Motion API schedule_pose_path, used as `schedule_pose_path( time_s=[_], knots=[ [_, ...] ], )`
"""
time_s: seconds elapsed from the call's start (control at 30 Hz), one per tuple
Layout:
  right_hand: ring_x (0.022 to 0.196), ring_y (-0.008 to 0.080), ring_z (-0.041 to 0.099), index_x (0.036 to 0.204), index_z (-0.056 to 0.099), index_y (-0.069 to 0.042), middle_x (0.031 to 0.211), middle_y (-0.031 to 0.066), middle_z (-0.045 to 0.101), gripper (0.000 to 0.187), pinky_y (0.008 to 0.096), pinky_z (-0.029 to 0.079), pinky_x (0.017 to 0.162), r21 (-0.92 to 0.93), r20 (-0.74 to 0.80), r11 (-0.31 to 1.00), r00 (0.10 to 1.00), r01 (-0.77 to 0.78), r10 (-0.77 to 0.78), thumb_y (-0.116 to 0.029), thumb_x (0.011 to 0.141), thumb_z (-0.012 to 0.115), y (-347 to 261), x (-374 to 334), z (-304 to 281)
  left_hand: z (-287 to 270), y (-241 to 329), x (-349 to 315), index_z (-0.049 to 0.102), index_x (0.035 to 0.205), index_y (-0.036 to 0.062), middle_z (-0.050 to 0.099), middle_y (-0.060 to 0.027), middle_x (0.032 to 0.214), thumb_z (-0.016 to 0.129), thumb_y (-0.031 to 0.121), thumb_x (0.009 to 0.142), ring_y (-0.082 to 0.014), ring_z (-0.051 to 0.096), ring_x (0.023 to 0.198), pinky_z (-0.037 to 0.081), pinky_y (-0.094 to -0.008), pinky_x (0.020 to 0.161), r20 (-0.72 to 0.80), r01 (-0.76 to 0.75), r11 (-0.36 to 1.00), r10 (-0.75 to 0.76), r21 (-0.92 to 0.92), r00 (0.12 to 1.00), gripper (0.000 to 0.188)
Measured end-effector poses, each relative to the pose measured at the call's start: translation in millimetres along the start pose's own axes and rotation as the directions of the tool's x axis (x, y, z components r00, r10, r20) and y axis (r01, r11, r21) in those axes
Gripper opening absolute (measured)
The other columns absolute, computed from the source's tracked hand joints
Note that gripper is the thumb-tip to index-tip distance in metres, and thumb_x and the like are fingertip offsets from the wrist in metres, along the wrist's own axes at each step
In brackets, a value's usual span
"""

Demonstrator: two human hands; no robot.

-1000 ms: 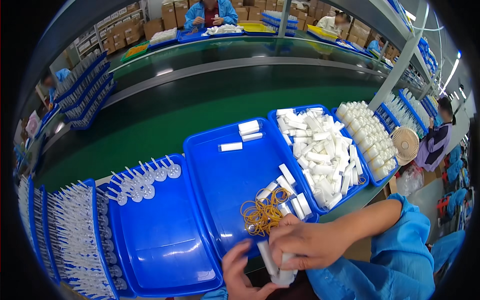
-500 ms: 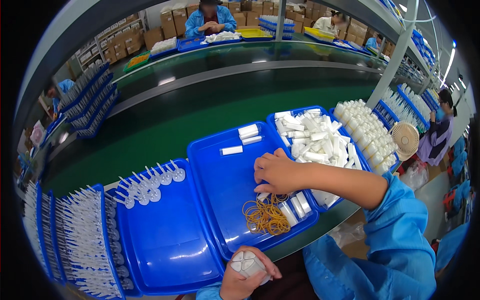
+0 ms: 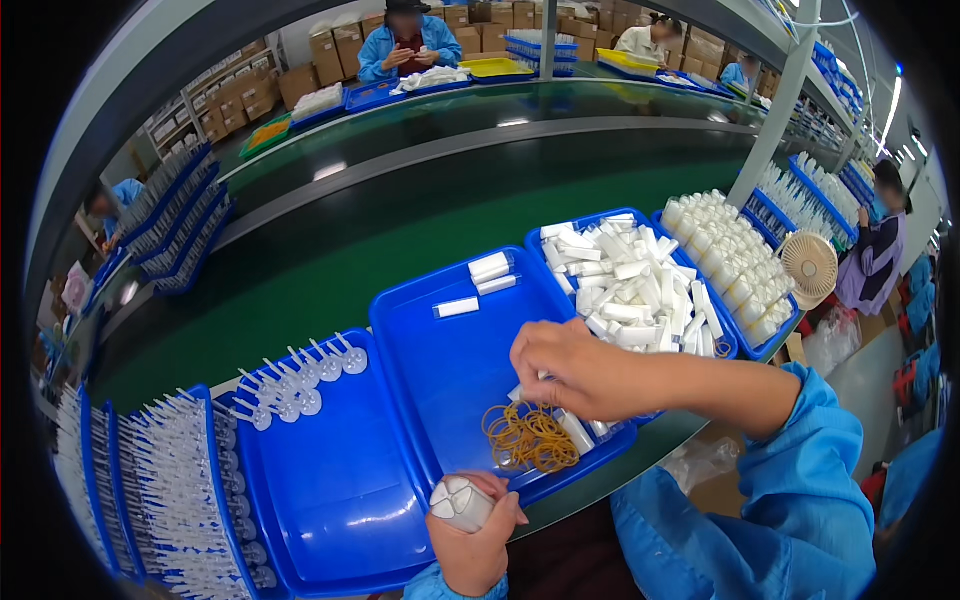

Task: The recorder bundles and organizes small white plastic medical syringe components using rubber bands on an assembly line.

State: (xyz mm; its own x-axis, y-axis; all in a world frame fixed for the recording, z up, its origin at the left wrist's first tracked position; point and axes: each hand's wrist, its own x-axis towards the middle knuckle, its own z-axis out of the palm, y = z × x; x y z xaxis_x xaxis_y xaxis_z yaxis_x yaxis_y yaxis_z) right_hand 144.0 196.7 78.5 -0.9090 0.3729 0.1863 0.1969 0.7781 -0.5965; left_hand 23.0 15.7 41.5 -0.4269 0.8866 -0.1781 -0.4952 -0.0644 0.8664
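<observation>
The person's left hand [image 3: 472,540] is curled around a rounded bundle of white, wedge-shaped pieces [image 3: 461,504] by the near rim of a shallow blue plastic tray [image 3: 430,350]. The right hand [image 3: 568,368], its fingers bent and bunched, is over that tray just beyond a tangle of tan rubber bands [image 3: 530,441]; whether it grips anything cannot be told. White oblong blocks [image 3: 458,307] lie toward the tray's far edge.

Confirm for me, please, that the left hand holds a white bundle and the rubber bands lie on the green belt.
The location is wrong: the head view shows the rubber bands in a blue tray. The left hand does hold a white bundle.
</observation>
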Motion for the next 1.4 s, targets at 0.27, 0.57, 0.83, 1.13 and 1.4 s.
schedule_pose_path(
  time_s=[0.27,0.57,0.83,1.13,1.4],
  knots=[
    [0.081,0.0237,0.047,0.08,0.045,-0.006,0.083,0.0094,0.045,0.017,0.038,0.037,0.075,0.734,0.171,0.674,0.984,-0.089,-0.055,-0.017,0.092,0.044,-25.6,-39.4,22.8,0.5,2.3,-0.2,0.048,0.081,0.0048,0.052,-0.0086,0.08,0.067,0.006,0.074,-0.0166,0.054,0.053,0.043,-0.0356,0.073,0.755,0.52,0.698,0.046,-0.493,0.654,0.021],
    [0.05,0.0178,0.046,0.109,0.048,0.002,0.059,0.0061,0.048,0.033,0.0342,0.043,0.063,0.986,-0.04,-0.168,0.98,0.006,-0.197,-0.025,0.095,0.033,-23.1,-71.7,4.7,14.8,0.1,-3.6,0.001,0.14,0.0072,0.049,-0.0071,0.085,0.07,-0.001,0.067,-0.0149,0.051,0.066,0.045,-0.0289,0.074,0.408,-0.302,0.839,0.105,0.453,0.907,0.101],
    [0.066,0.0277,0.059,0.121,0.047,-0.003,0.084,0.0182,0.062,0.039,0.0361,0.045,0.057,0.982,-0.093,0.099,0.87,0.16,-0.485,-0.015,0.084,0.05,-34.8,-99.1,38.7,28.7,0.4,4.7,-0.012,0.141,0.0156,0.052,-0.0081,0.085,0.065,-0.007,0.066,-0.0139,0.051,0.065,0.047,-0.0276,0.069,0.369,-0.001,0.965,-0.098,0.261,0.924,0.11],
    [0.077,0.0198,0.063,0.131,0.041,-0.011,0.13,0.0129,0.044,0.064,0.0256,0.051,0.06,0.894,0.111,0.423,0.988,-0.148,0.111,0.0,0.073,0.067,-4.9,-138.2,11.2,70.1,-25.3,-14.4,-0.01,0.135,-0.0036,0.051,-0.0102,0.089,0.068,0.001,0.066,-0.0227,0.053,0.083,0.041,-0.0343,0.083,0.468,-0.387,0.624,0.038,0.679,0.883,0.104],
    [0.073,0.0286,0.057,0.086,0.057,-0.002,0.084,0.0128,0.055,0.023,0.0349,0.046,0.063,0.205,-0.558,0.967,0.829,0.153,-0.013,-0.011,0.066,0.067,-27.3,-173.0,-1.6,81.4,-27.8,-19.0,0.013,0.134,-0.0074,0.043,-0.0247,0.116,0.069,0.011,0.065,-0.0391,0.044,0.107,0.025,-0.0474,0.099,0.699,-0.64,0.308,-0.146,0.704,0.7,0.09]
  ],
)
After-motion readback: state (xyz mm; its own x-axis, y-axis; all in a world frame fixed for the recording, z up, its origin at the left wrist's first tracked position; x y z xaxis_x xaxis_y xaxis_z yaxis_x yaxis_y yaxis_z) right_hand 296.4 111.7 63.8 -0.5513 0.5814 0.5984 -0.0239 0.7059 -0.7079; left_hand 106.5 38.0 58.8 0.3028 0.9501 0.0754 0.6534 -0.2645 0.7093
